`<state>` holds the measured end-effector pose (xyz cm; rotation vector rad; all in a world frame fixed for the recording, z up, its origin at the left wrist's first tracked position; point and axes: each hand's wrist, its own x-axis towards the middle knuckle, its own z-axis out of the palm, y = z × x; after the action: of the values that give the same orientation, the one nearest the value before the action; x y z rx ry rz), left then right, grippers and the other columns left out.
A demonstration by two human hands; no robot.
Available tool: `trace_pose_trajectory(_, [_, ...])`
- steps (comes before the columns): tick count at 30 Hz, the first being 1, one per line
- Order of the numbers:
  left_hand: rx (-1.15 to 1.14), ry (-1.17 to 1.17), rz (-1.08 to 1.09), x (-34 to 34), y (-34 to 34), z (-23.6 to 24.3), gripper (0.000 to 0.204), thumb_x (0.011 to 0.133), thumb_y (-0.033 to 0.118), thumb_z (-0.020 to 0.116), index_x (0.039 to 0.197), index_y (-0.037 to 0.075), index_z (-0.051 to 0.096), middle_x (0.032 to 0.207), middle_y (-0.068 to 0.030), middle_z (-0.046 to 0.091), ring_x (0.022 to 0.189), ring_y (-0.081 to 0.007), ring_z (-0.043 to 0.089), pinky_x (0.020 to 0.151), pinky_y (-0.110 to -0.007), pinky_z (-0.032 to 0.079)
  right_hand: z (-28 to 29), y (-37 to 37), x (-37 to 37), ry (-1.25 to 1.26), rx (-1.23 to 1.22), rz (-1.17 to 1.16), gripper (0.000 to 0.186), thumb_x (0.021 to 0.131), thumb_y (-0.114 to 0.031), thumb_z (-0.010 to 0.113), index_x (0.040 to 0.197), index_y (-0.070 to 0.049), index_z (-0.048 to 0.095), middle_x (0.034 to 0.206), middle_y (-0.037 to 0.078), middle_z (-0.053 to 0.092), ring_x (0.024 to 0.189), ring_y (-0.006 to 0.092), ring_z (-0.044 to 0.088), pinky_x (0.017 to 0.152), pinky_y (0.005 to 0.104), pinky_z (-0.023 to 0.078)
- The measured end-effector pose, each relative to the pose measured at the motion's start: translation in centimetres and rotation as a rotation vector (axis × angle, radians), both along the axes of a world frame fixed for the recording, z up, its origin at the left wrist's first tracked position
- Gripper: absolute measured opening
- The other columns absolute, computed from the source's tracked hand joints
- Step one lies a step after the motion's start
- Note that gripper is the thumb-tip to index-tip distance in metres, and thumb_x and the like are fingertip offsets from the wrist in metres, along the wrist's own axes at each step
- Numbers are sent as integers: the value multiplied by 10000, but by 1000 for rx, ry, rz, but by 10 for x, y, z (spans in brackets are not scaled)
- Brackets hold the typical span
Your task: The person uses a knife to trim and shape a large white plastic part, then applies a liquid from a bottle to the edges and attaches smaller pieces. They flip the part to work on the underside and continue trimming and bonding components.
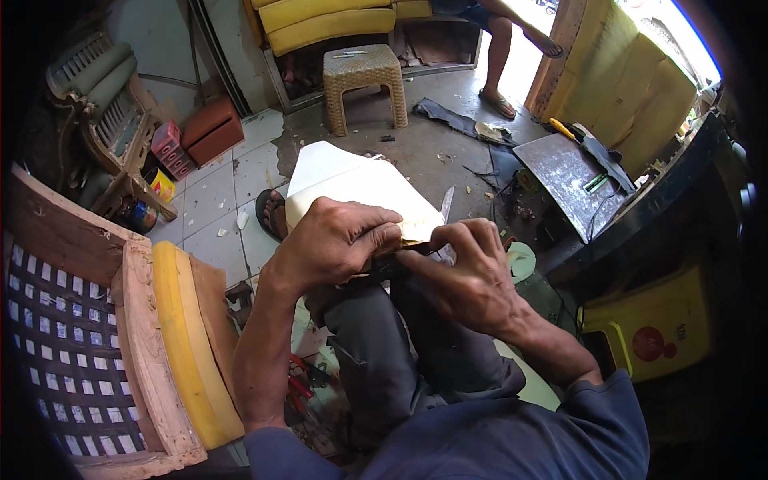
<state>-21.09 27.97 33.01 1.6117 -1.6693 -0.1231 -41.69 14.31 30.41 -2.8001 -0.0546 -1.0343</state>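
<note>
A pale, cream-white padded piece (352, 182) with a rounded outline lies across my knees, its near edge between my hands. My left hand (340, 240) is closed on that edge, thumb and forefinger pinching it. Close by on the right, my right hand (472, 276) is closed too, its thumb and fingers pressed together at the same edge. Dark material and a thin yellowish layer show between the hands; what exactly the fingertips pinch is partly hidden. A thin pointed strip (447, 203), possibly a blade, sticks up beyond my right hand.
On the left stands a wooden frame (152, 344) with woven black straps, beside a yellow foam pad (188, 344). A woven-look stool (364, 76) is ahead. A metal-topped board (572, 184) with tools lies right. Another person's leg (498, 68) shows at the doorway. Red-handled tools (300, 384) lie below.
</note>
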Motion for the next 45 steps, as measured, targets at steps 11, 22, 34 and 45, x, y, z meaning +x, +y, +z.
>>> trace_pose_trajectory(11, [25, 8, 54, -10, -3, -3, 216, 941, 142, 739, 1093, -4, 783, 1014, -184, 785, 902, -260, 779, 819, -342, 596, -63, -44, -31, -39, 264, -153, 525, 736, 24, 669, 1206, -189, 768, 1002, 91, 588, 937, 282, 539, 839, 395, 491])
trace_pose_trajectory(22, [78, 44, 13, -5, -5, -2, 240, 921, 155, 746, 1096, -5, 778, 1035, -182, 780, 955, -287, 763, 871, -364, 587, 9, -66, 0, -94, -451, 364, 525, 841, -171, 695, 1363, -168, 635, 1204, 50, 563, 1139, 241, 551, 946, 418, 502])
trace_pose_trajectory(34, [45, 54, 4, -2, -1, 4, 220, 946, 169, 712, 1089, 12, 770, 993, -137, 775, 912, -305, 745, 837, -378, 578, 74, -79, 51, 8, -1268, 458, 278, 816, -321, 686, 1050, -177, 731, 1199, -12, 505, 1288, 187, 456, 1098, 457, 430])
trace_pose_trajectory(45, [-649, 705, 1083, 35, 100, -149, 376, 1074, 297, 540, 1198, -15, 708, 1036, -59, 712, 898, -181, 659, 854, -343, 545, 53, -71, -28, -67, -498, 82, 544, 727, 96, 685, 1203, -150, 778, 1077, 88, 590, 1014, 245, 597, 866, 425, 529])
